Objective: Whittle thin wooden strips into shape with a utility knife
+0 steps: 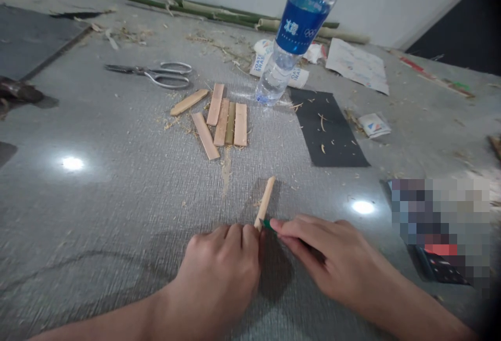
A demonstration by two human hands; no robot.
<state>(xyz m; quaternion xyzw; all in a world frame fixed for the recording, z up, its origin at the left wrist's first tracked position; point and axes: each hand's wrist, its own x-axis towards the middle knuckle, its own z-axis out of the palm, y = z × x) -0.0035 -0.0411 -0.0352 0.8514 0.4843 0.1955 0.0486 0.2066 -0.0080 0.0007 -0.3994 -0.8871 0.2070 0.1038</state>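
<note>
My left hand [225, 270] is closed around the lower end of a pale bamboo strip [266, 199], which points up and away over the grey surface. In my right hand [332, 249], between thumb and fingers, is a small green-handled knife [267, 224]; its dark tip meets the strip's side close to my left knuckles. Most of the knife is hidden by my fingers. Farther off lies a group of cut bamboo pieces, among them a pale piece [241, 125], a greenish piece [230, 123] and a slanted one [205, 136].
Scissors [166, 74] lie beyond the pieces at left. A water bottle [301, 22] stands near a black sheet [331, 129] sprinkled with shavings. Green bamboo poles [219, 14] rest along the white wall. Paper scraps [358, 64] are at back right; a partly blurred device [442, 265] is at right.
</note>
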